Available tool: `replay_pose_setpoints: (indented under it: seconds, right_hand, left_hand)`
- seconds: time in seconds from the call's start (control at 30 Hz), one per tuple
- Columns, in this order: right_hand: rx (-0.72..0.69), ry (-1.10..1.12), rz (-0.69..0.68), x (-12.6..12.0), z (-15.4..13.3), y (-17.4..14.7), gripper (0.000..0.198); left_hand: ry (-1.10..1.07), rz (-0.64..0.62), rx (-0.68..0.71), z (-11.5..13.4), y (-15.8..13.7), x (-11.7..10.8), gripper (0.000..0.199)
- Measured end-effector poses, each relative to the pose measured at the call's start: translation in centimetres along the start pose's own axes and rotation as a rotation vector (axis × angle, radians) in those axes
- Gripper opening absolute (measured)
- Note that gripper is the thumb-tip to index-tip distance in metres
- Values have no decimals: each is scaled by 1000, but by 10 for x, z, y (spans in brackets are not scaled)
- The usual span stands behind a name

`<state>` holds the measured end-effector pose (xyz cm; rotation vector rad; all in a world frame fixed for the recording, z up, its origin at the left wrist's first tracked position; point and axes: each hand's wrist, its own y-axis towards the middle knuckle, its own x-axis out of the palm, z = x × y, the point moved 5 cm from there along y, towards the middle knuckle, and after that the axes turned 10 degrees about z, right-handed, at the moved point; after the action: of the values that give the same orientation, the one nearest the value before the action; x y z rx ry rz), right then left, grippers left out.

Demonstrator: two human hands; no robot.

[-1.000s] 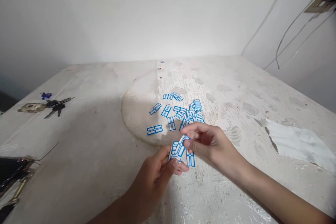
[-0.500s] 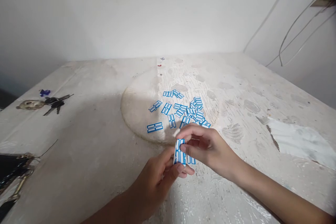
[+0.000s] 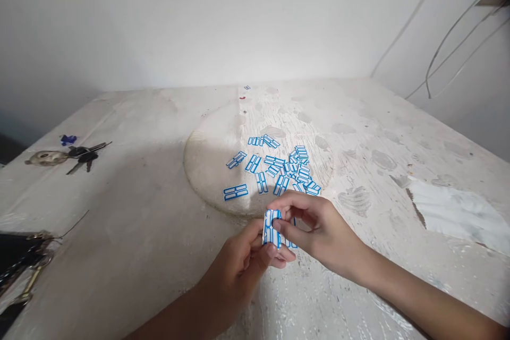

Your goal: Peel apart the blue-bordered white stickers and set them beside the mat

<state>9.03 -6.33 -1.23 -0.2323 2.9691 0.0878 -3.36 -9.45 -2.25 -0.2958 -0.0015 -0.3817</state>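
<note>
A small stack of blue-bordered white sticker labels [image 3: 272, 229] stands upright between my hands. My left hand [image 3: 255, 257] is closed on its lower end, thumb in front and fingers behind. My right hand [image 3: 308, 220] pinches the upper right edge of the same labels with thumb and fingertips. Behind my right hand, another label [image 3: 292, 243] shows in part on the table. Beyond my hands lies a loose pile of similar labels [image 3: 292, 167], some overlapping. Several single ones are spread to its left, the nearest label [image 3: 235, 192] lying flat.
The plastic-covered table [image 3: 139, 255] bears a round stain. Keys [image 3: 85, 156] with a fob and a blue scrap [image 3: 68, 139] lie at the left. A black bag [image 3: 19, 260] with a metal clasp is nearer. Torn white paper [image 3: 458, 218] lies right; cables [image 3: 432, 64] hang on the wall.
The held labels have tilted slightly and sit more evenly stacked between my fingers. A pale bit above them by my right fingertips no longer shows. Both hands have barely moved.
</note>
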Motion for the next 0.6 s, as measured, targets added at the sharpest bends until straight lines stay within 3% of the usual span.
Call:
replay_pose_setpoints:
  seconds: [0.23,0.6]
  right_hand:
    - [-67,-52,10,0,-4,0,13]
    - [-243,-142,29,-2,-11,-3,6]
  left_hand:
    - [-32,48,4,-3,1,-2,24]
    - [-344,44,-161,-13,5,-3,27]
